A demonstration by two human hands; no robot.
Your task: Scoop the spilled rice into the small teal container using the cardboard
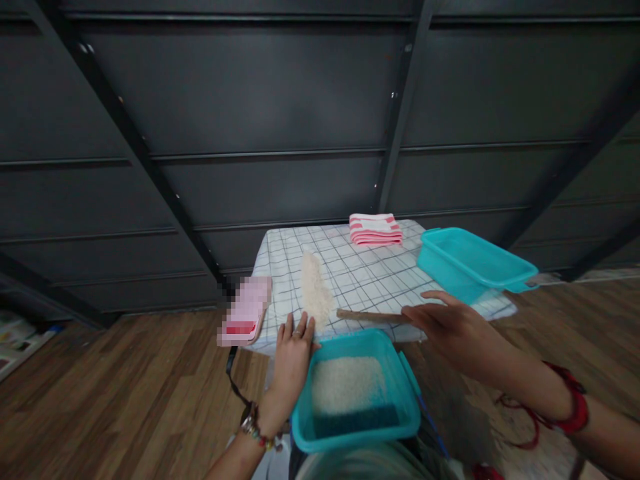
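A strip of white rice [316,287] lies on the checked cloth [370,287] covering a small table. My left hand [294,350] rests fingers-out at the near edge of the rice, beside the rim of a turquoise container. That turquoise container [357,437] sits below the table's near edge with rice grains [347,383] inside. In my right hand [447,330] is a thin wooden stick [370,316], held almost level over the cloth, its tip pointing left toward the rice. Whether the stick touches the cloth is hard to tell.
A second turquoise container [450,267] stands at the table's right side. A folded pink-and-white cloth [375,230] lies at the back. On the left edge is a pink phone [247,307], partly blurred. Dark metal panels [280,87] rise behind the table; wood-look flooring [165,387] surrounds it.
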